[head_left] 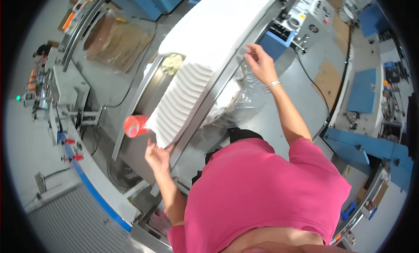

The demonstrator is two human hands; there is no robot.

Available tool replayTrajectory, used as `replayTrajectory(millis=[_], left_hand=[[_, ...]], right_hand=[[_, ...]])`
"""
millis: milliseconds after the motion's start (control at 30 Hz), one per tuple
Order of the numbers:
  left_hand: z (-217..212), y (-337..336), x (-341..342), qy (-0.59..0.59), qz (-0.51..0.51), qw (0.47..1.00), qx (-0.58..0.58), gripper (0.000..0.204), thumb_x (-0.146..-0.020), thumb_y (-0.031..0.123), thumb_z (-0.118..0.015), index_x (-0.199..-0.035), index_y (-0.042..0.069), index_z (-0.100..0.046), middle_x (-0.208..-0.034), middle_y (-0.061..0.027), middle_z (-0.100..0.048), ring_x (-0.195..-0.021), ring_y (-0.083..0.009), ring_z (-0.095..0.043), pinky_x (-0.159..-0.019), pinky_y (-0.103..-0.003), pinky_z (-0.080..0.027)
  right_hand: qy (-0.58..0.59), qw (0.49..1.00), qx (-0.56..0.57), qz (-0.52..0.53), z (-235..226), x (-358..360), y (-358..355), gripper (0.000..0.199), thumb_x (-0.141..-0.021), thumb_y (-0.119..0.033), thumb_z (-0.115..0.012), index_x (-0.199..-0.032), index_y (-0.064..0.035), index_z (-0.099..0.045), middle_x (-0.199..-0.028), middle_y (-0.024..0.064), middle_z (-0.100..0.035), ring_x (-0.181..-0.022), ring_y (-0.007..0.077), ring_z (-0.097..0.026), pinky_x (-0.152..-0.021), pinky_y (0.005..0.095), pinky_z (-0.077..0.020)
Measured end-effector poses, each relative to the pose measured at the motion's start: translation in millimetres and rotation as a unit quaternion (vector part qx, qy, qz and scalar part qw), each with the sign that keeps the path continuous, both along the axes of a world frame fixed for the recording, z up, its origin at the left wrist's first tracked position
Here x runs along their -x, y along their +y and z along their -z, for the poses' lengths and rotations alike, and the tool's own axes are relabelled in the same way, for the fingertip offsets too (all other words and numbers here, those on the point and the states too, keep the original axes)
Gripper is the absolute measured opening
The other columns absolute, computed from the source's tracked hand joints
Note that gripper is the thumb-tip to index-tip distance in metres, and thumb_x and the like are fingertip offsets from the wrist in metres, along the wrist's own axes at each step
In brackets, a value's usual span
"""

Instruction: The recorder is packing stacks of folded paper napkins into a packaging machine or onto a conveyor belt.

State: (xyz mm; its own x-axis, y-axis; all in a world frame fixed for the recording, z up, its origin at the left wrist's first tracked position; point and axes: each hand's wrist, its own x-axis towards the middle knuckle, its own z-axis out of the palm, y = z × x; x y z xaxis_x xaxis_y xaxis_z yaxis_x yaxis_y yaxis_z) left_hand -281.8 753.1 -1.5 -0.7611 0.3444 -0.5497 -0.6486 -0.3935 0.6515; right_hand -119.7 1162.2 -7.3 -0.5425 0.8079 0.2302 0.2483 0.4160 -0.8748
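Note:
A long row of white, soft-looking layered pieces (183, 100) lies along a steel tray (144, 105). Its near part is rippled, and its far part looks smooth. My left hand (158, 157) is at the near end of this row, fingers apart, with fingertips touching the last white piece. Just left of that end sits a red roll, apparently of tape (136, 126). My right hand (262, 66) is raised beyond the tray's right edge with nothing visible in it. Its fingers are loosely bent and apart, and a bracelet circles the wrist.
A pale crumpled bundle (172, 64) rests in the tray, left of the row. Clear plastic bags (235, 98) hang by the tray's right side. Machine controls (305, 17) stand at the far right, above a blue box (276, 41). Flattened cardboard (115, 41) lies on the floor at left.

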Motion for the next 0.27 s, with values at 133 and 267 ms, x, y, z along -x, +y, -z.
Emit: replayTrajectory(millis=[133,267], left_hand=[[15.2,-14.7,8.3,-0.035,0.021,0.999,-0.033,0.041,-0.07,0.013,-0.055,-0.111,0.013,-0.053,-0.133,-0.0168,-0.048,-0.114,-0.0394,-0.052,-0.087,-0.061,-0.04],[43.4,-17.7,19.6,0.074,0.071,0.988,0.115,0.069,-0.068,0.01,-0.054,-0.135,0.012,-0.035,-0.128,-0.0123,-0.054,-0.11,-0.0333,-0.057,-0.086,-0.064,-0.042]], right_hand=[[0.003,1.0,-0.001,0.019,2.7,9.9,16.2,0.03,-0.088,-0.015,-0.063,-0.116,-0.005,-0.058,-0.095,0.0066,-0.067,-0.082,0.0129,-0.064,-0.075,0.0274,-0.0518],[-0.034,0.998,-0.033,0.033,1.0,30.5,27.4,0.03,-0.089,-0.016,-0.061,-0.117,-0.0043,-0.059,-0.1,0.009,-0.068,-0.082,0.019,-0.066,-0.077,0.0304,-0.0526]])
